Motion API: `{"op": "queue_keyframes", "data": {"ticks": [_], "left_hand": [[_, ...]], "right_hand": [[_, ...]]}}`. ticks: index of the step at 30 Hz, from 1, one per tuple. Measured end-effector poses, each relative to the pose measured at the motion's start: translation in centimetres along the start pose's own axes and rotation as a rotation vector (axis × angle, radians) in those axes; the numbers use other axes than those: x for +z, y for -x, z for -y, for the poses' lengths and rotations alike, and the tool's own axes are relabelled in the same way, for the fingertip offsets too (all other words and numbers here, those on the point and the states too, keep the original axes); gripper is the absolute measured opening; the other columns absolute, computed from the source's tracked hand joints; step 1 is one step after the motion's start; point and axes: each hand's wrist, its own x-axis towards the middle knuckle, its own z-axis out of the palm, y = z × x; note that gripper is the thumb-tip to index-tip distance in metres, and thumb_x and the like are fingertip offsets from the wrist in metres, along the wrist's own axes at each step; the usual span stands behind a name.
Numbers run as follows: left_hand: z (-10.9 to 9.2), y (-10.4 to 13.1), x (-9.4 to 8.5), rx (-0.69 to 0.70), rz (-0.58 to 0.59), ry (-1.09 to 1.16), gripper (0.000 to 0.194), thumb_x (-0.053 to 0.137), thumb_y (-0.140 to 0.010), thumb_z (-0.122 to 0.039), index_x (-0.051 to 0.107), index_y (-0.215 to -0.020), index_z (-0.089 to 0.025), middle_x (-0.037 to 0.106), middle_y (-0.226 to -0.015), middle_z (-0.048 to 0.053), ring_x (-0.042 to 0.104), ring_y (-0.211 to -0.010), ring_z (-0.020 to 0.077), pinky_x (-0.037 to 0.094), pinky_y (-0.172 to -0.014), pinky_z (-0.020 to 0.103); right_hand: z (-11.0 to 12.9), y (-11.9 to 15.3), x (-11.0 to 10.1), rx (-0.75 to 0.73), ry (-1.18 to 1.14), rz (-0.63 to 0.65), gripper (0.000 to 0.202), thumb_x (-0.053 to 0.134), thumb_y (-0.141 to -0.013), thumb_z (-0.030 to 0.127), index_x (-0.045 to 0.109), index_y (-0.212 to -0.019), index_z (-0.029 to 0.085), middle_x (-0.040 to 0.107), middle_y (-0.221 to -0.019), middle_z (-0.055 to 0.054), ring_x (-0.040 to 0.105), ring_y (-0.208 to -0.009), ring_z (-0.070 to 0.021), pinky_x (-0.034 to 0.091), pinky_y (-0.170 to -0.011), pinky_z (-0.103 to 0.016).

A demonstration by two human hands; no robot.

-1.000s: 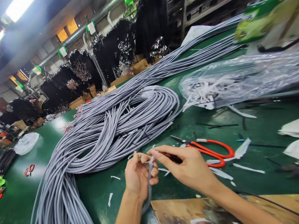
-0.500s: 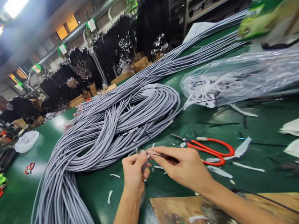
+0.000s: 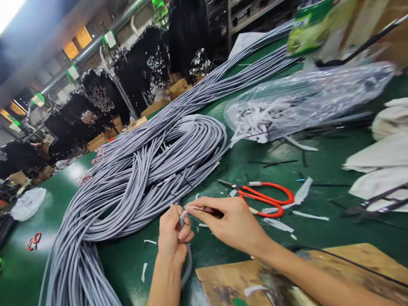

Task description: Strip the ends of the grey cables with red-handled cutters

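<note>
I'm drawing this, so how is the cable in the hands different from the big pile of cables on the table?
The cable is one strand, but the pile is many strands together. The left hand holds the cable up, with the right hand near its tip; the pile lies on the green table. The visible bit of cable is short, while the pile has long loops. Both are gray.

The grey cable [image 3: 190, 261] is smooth, perhaps plastic, the tabletop [image 3: 128, 263] glossy, the bag [image 3: 316, 90] crinkled clear plastic.
</note>
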Motion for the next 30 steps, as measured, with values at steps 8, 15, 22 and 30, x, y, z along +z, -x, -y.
{"op": "queue_keyframes", "data": {"ticks": [8, 15, 22, 30], "left_hand": [[-1.5, 1.0, -0.3, -0.003, 0.119, -0.052, 0.040, 0.080, -0.051, -0.031, 0.057, -0.077, -0.011, 0.059, -0.057, 0.000, 0.038, -0.036, 0.0018, 0.022, -0.034, 0.013], [-1.1, 0.9, -0.7, 0.167, 0.005, -0.286, 0.042, 0.080, -0.050, -0.028, 0.063, -0.083, -0.008, 0.057, -0.048, -0.001, 0.049, -0.040, 0.0073, 0.037, -0.041, 0.017], [-0.3, 1.0, -0.2, 0.153, -0.048, -0.511, 0.029, 0.075, -0.054, -0.029, 0.065, -0.071, -0.008, 0.056, -0.048, 0.000, 0.048, -0.041, 0.0084, 0.038, -0.042, 0.019], [0.0, 1.0, -0.4, 0.219, -0.146, -0.651, 0.023, 0.073, -0.057, -0.031, 0.067, -0.065, -0.011, 0.050, -0.050, -0.001, 0.038, -0.043, 0.0064, 0.024, -0.038, 0.017]], "right_hand": [[-0.4, -0.1, -0.4, 0.077, -0.005, -0.061, 0.028, 0.048, -0.079, 0.029, 0.067, -0.065, 0.015, 0.051, -0.044, 0.001, 0.041, -0.038, -0.0091, 0.034, -0.037, -0.020], [-0.4, 0.1, -0.2, -0.184, 0.160, -0.079, 0.022, 0.048, -0.081, 0.022, 0.068, -0.085, 0.012, 0.055, -0.046, 0.002, 0.047, -0.035, -0.0092, 0.039, -0.038, -0.019], [-1.3, 0.3, -0.1, -0.383, 0.417, -0.047, 0.030, 0.038, -0.080, 0.008, 0.063, -0.066, 0.016, 0.065, -0.055, -0.002, 0.062, -0.047, -0.0131, 0.042, -0.046, -0.021], [-0.9, -0.2, -1.2, -0.125, 0.365, -0.308, 0.022, 0.042, -0.083, 0.019, 0.056, -0.067, 0.020, 0.059, -0.051, 0.001, 0.053, -0.040, -0.0104, 0.038, -0.043, -0.021]]}}
